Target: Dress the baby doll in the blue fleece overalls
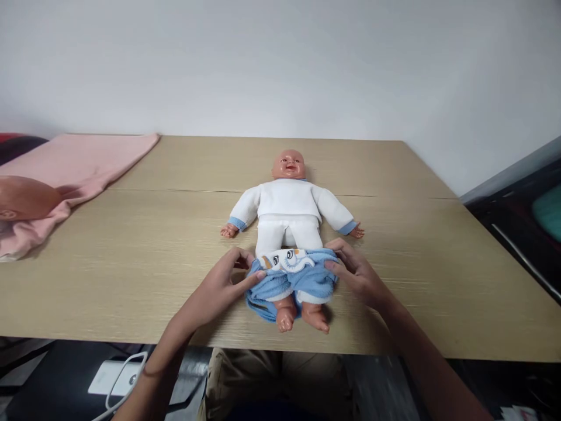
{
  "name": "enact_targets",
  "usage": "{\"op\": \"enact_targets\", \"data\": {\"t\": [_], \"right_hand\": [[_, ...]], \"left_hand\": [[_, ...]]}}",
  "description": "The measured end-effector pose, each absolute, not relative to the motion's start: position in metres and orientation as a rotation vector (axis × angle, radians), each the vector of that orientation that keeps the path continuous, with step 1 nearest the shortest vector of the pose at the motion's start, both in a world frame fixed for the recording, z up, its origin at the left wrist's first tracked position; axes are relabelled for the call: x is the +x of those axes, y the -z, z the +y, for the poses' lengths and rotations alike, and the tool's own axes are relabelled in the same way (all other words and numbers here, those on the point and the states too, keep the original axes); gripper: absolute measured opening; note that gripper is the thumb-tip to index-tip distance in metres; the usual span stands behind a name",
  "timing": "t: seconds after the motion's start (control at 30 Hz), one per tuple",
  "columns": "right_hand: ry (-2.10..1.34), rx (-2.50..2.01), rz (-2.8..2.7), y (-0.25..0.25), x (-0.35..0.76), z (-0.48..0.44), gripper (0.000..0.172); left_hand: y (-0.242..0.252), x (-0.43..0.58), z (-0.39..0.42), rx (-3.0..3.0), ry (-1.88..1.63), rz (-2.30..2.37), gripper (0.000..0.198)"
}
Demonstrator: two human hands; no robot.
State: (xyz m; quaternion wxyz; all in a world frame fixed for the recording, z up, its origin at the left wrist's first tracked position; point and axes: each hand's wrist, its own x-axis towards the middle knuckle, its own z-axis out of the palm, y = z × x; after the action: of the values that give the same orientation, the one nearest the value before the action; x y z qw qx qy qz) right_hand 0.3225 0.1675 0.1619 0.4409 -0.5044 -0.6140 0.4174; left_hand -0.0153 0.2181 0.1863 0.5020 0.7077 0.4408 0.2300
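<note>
A baby doll (289, 202) in a white top with blue cuffs lies on its back, head toward the wall and bare feet toward me. Around its lower legs is a blue terry garment (274, 285) with embroidered eyes on a white patch. My left hand (228, 278) pinches the garment's left edge between thumb and fingers. At the opposite edge, my right hand (353, 269) grips the cloth the same way. The doll's feet stick out below the blue cloth. Its white-covered thighs show above it.
The doll lies on a wooden table (175, 234) against a white wall. At the left, a second doll's head (28, 197) rests on a pink cloth (105, 158). Below the front edge, a white device (114, 377) with a cable sits on a black surface.
</note>
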Motion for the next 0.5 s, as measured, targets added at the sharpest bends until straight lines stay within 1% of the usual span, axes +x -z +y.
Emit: {"op": "enact_targets", "data": {"t": [0.07,0.13,0.2,0.27,0.37,0.5], "right_hand": [[-1.156,-1.213,-1.428,-0.157,0.322,0.179,0.028],[-1.174,-1.217,-1.387,-0.151,0.323,0.189,0.032],[-1.172,-1.236,-1.385,-0.146,0.325,0.197,0.035],[-1.176,-1.256,-1.411,-0.145,0.327,0.202,0.036],[-1.033,-1.209,-1.566,-0.147,0.329,0.208,0.032],[-0.800,-1.158,-1.620,-0.145,0.330,0.218,0.024]], "left_hand": [[-0.183,-0.020,0.223,1.624,-0.482,0.994,0.033],[-0.180,-0.021,0.228,1.630,-0.470,0.887,0.031],[-0.175,-0.019,0.232,1.640,-0.509,0.822,0.029],[-0.169,-0.015,0.233,1.611,-0.585,0.850,0.031],[-0.160,-0.005,0.235,1.625,-0.783,0.967,0.033],[-0.154,0.012,0.245,1.794,-0.993,0.950,0.033]]}}
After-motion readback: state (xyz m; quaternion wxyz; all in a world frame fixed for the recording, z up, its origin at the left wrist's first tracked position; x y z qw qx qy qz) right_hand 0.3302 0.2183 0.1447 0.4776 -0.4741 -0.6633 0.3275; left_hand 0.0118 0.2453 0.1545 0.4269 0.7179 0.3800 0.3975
